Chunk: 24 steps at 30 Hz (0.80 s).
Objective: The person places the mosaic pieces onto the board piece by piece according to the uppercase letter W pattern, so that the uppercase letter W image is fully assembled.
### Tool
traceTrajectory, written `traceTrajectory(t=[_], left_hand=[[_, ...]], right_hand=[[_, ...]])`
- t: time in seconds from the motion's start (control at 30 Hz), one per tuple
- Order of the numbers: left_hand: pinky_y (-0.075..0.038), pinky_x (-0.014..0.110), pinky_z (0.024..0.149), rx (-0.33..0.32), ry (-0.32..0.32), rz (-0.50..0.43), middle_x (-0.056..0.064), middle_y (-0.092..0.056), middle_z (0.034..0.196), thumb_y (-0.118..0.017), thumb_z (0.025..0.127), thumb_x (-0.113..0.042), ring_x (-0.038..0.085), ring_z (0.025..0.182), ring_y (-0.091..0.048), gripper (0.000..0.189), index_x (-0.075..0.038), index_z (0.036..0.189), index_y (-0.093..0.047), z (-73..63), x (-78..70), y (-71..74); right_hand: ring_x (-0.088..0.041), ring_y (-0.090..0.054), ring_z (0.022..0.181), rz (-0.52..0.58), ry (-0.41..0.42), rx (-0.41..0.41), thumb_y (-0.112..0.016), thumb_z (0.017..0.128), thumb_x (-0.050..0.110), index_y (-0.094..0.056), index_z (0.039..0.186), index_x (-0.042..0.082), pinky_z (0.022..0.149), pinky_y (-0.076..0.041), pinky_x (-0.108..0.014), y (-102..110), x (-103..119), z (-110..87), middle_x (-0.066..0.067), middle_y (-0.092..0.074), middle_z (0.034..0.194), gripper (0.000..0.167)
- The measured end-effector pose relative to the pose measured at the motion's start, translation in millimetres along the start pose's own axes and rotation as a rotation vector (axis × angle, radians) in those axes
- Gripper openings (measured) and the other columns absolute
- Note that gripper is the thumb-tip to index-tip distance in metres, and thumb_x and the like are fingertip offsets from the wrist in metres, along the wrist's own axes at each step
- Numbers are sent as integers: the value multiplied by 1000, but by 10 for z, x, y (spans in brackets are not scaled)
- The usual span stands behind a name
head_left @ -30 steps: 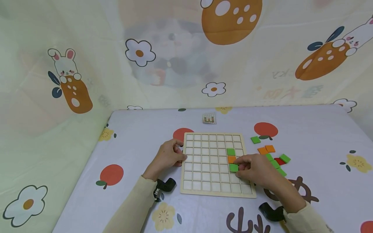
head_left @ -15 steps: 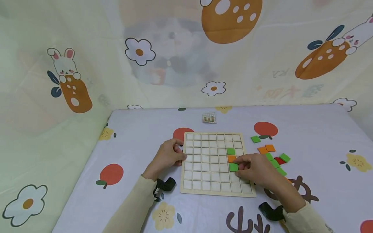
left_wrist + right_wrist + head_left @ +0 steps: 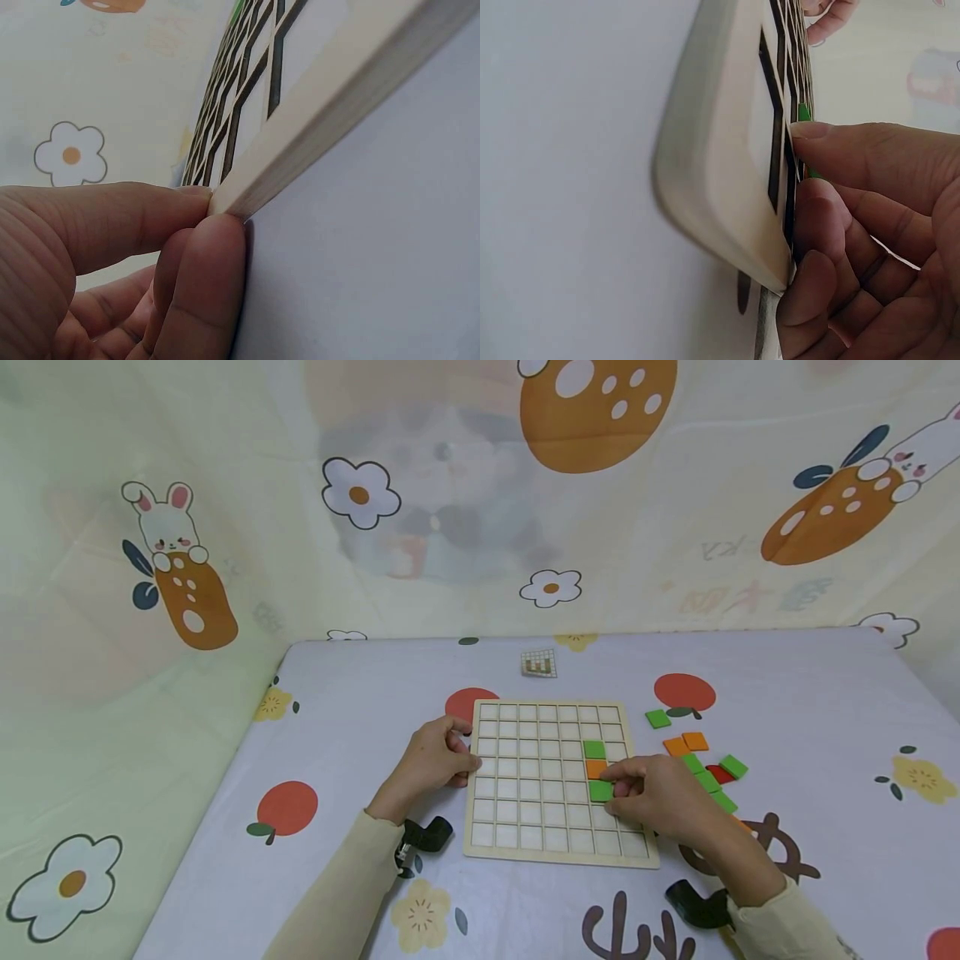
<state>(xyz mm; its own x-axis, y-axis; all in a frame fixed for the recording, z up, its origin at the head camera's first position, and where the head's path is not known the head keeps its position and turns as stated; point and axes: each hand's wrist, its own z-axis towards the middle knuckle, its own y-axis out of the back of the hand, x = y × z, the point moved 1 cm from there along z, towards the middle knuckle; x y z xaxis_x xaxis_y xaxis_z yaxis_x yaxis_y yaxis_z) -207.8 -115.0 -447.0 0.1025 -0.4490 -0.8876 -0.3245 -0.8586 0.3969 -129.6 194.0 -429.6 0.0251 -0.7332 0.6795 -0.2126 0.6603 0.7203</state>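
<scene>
A square wooden grid board (image 3: 555, 859) lies on the table in the head view. My left hand (image 3: 431, 760) pinches its left edge; the left wrist view has thumb and finger at the board's rim (image 3: 300, 146). Toward the right of the grid, a green tile (image 3: 594, 749), an orange tile (image 3: 596, 769) and a second green tile (image 3: 599, 791) fill cells in one column. My right hand (image 3: 667, 797) holds the lowest green tile at its right side between finger and thumb. In the right wrist view, that hand (image 3: 892, 195) hides most of the green.
Loose orange tiles (image 3: 695, 742), several green tiles (image 3: 707, 782) and a red tile (image 3: 720, 774) lie right of the board. Farther back is a lone green tile (image 3: 657, 719). A small pattern card (image 3: 538, 665) lies behind the board, before a printed cloth wall (image 3: 457, 610).
</scene>
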Motion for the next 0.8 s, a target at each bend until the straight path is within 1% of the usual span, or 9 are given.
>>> traceTrajectory(t=[0.27,0.5,0.63,0.8], left_hand=[[-56,24,55,-2,-6,5,9,-63,87,-80,88,-2,15,55,-62,47,0,130,-60,-1,-9,0],[-57,24,56,-7,3,-2,10,-61,87,-80,88,-2,15,57,-62,46,-1,129,-60,8,-8,-3],[-58,25,56,-8,2,-2,10,-61,87,-80,88,-2,15,57,-62,46,-1,129,-60,6,-6,0],[-57,24,56,-5,4,1,10,-62,87,-80,88,-2,15,57,-62,46,-1,130,-60,2,-3,2]], right_hand=[[-17,-55,78,-9,2,-2,-87,81,11,-78,110,5,58,-44,-24,2,1,-1,1,-61,81,31],[-18,-56,79,-9,-8,-6,-87,81,9,-78,110,6,59,-47,-24,6,15,-3,0,-62,81,30],[-18,-56,81,-15,2,-11,-88,80,9,-78,112,5,61,-48,-24,6,9,-10,0,-63,84,33],[-20,-55,86,-38,6,-25,-88,79,7,-76,118,3,66,-48,-25,1,31,-29,-1,-63,91,42]])
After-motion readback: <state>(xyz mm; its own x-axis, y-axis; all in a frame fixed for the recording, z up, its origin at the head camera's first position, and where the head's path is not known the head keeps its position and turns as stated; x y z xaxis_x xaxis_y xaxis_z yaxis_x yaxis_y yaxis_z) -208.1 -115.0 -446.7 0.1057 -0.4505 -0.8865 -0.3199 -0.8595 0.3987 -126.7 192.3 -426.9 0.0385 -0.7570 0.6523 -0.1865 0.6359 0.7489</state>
